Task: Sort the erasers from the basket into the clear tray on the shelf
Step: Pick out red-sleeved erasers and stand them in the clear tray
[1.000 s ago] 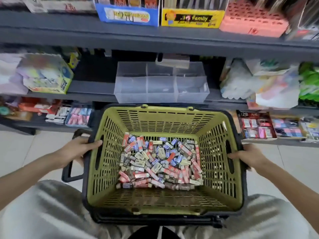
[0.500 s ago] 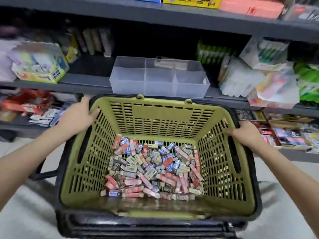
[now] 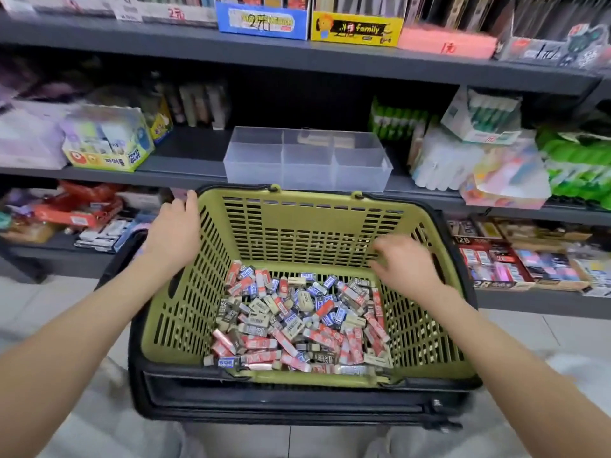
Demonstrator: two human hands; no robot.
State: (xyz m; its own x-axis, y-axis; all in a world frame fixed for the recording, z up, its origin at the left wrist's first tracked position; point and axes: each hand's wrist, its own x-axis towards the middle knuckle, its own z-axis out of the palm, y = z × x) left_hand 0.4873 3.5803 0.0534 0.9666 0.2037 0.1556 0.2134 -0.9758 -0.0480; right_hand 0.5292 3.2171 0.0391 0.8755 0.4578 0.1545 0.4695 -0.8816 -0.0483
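I count one basket (image 3: pixel 314 233), one clear tray (image 3: pixel 307 166), erasers (image 3: pixel 297 319) uncountable; left hand (image 3: pixel 172 233) grips basket rim, right hand (image 3: pixel 406 266) spread, empty.

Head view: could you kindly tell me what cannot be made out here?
All head view:
Erasers: wrapper print too small; lower ones buried under the pile.
Clear tray: pale item in the rear compartment, blurred behind plastic.
Right hand: motion blur smears the fingertips.
Left hand: its underside on the basket rim is hidden, so grip unclear.
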